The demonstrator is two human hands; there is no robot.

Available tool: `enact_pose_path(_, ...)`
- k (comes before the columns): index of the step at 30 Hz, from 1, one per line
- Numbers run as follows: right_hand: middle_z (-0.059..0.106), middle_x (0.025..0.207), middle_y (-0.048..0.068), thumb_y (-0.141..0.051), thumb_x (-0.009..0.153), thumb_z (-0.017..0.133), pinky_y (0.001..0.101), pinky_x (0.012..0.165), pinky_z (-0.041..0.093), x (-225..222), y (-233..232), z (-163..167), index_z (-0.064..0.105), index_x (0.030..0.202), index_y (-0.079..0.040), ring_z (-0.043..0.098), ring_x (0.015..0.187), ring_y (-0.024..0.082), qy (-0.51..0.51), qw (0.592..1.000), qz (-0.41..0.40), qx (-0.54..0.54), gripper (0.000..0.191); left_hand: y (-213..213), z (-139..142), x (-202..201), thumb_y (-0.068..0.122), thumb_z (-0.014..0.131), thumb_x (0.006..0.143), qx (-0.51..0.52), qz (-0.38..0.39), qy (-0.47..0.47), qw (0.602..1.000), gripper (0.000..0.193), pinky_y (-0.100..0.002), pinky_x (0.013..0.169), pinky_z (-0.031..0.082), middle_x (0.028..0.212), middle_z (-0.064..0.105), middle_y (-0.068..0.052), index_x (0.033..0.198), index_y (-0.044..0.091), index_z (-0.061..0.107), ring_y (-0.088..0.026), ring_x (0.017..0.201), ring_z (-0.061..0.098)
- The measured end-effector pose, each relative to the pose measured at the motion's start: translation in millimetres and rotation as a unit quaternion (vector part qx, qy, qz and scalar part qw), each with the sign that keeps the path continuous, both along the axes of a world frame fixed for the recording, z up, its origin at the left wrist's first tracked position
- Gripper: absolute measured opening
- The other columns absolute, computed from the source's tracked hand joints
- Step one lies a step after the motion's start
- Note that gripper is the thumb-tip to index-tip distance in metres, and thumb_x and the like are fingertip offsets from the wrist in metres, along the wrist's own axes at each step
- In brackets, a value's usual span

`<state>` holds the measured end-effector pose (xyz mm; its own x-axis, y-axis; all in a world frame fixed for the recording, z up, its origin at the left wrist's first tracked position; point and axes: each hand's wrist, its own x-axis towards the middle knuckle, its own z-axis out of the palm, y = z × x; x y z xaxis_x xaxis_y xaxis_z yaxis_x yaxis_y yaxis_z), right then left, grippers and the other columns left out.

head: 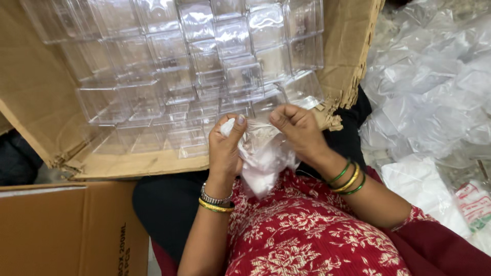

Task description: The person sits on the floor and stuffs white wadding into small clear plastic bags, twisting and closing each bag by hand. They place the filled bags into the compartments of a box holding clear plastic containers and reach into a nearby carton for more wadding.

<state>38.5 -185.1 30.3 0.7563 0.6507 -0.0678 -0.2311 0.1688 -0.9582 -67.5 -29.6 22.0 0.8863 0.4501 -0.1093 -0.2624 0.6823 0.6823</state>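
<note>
My left hand point(225, 148) and my right hand point(299, 130) both pinch a small clear plastic bag point(261, 158) between them, just above my lap. The bag is crumpled and hangs down between the two hands. Directly beyond my hands lies an open cardboard box point(41, 102) tipped toward me, filled with several stacked clear plastic containers point(204, 66). The nearest containers sit a little past my fingertips.
A heap of loose clear plastic bags point(434, 87) lies to the right. A closed brown cardboard box point(66, 230) stands at the lower left. My lap in red patterned cloth point(307, 235) fills the bottom of the view.
</note>
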Motion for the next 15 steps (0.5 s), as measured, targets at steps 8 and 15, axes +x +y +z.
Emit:
enact_pose_path(8, 0.07, 0.089, -0.002, -0.02, 0.099, 0.067, 0.021, 0.074, 0.051, 15, 3, -19, 0.072, 0.101, -0.002, 0.061, 0.08, 0.006, 0.047, 0.998, -0.007, 0.04, 0.019, 1, -7, 11, 0.019, 0.074, 0.104, 0.051, 0.058, 0.032, 0.996, 0.02, -0.023, 0.068, 0.048, 0.087, 0.064, 0.0, 0.104, 0.0, 0.068, -0.006, 0.075, 0.056)
enact_pose_path(15, 0.068, 0.084, 0.001, -0.029, 0.097, 0.064, 0.0277, 0.073, 0.054, 42, 18, 17, 0.069, 0.095, -0.007, 0.063, 0.076, 0.011, 0.177, 0.983, -0.004, 0.04, 0.023, 16, 3, 10, 0.031, 0.062, 0.092, -0.094, -0.107, 0.047, 0.989, 0.029, -0.029, 0.062, 0.058, 0.083, 0.071, -0.009, 0.093, 0.002, 0.064, -0.016, 0.068, 0.069)
